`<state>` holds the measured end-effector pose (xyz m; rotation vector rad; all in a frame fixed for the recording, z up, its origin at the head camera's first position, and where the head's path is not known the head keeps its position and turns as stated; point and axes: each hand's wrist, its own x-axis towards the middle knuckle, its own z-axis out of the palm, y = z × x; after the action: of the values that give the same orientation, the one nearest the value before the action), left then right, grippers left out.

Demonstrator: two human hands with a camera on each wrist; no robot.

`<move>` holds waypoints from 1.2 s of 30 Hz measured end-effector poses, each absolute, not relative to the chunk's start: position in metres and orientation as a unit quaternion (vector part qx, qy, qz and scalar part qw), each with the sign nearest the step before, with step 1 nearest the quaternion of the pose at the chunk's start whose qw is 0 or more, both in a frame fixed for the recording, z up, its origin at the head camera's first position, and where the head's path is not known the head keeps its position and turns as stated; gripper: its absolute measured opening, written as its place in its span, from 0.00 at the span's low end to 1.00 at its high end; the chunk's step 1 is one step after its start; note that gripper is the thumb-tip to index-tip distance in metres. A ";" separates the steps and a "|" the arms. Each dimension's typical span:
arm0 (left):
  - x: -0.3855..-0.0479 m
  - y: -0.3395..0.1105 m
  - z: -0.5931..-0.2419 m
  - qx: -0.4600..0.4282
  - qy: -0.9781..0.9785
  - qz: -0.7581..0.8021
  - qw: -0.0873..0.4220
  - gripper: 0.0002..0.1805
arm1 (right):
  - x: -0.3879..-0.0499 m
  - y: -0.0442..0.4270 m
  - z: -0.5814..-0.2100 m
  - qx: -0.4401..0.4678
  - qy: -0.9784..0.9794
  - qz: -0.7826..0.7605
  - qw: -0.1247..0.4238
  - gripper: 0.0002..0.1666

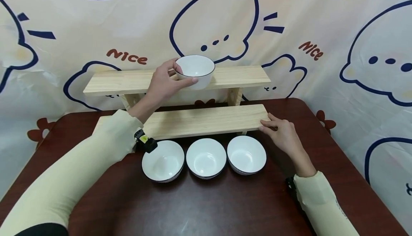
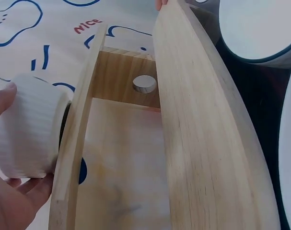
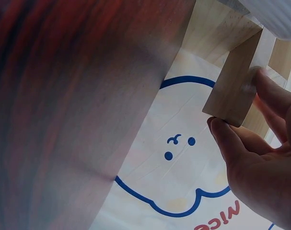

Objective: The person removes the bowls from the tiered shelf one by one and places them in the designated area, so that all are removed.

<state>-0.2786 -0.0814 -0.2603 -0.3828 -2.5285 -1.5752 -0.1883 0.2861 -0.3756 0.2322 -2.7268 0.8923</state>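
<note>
My left hand (image 1: 165,81) grips a white bowl (image 1: 199,66) with a thin dark rim, thumb on the near side. The bowl is upright at the upper board (image 1: 239,77) of a two-step wooden shelf; whether it rests on the wood I cannot tell. In the left wrist view the ribbed outside of this bowl (image 2: 32,127) shows, with fingers beneath it. At the right end of the lower board (image 1: 206,121), my right hand (image 1: 283,136) pinches the wood between thumb and fingers; the right wrist view shows that board end (image 3: 231,91) in its grasp.
Three more white bowls stand in a row before the shelf: left (image 1: 163,161), middle (image 1: 206,158) and right (image 1: 246,154). All are on a dark red-brown table (image 1: 199,207). Behind the shelf hangs a pale cloth (image 1: 128,25) printed with cartoon outlines.
</note>
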 end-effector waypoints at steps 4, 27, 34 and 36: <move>-0.273 -0.091 -0.259 -0.131 -0.835 -0.529 0.074 0.28 | -0.190 0.284 -0.375 0.086 -0.936 0.312 0.136 0.18; -0.226 -0.137 -0.263 -0.145 -0.827 -0.537 0.084 0.26 | -0.189 0.285 -0.374 0.077 -0.939 0.311 0.128 0.18; -0.212 -0.148 -0.266 -0.136 -0.835 -0.525 0.088 0.27 | -0.187 0.286 -0.374 0.075 -0.938 0.313 0.129 0.18; -0.208 -0.151 -0.267 -0.129 -0.838 -0.523 0.086 0.28 | -0.188 0.286 -0.374 0.074 -0.938 0.314 0.127 0.18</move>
<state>-0.2082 -0.1513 -0.2674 -0.3830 -2.4979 -1.5590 -0.1876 0.2864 -0.3739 0.2164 -2.7290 0.9149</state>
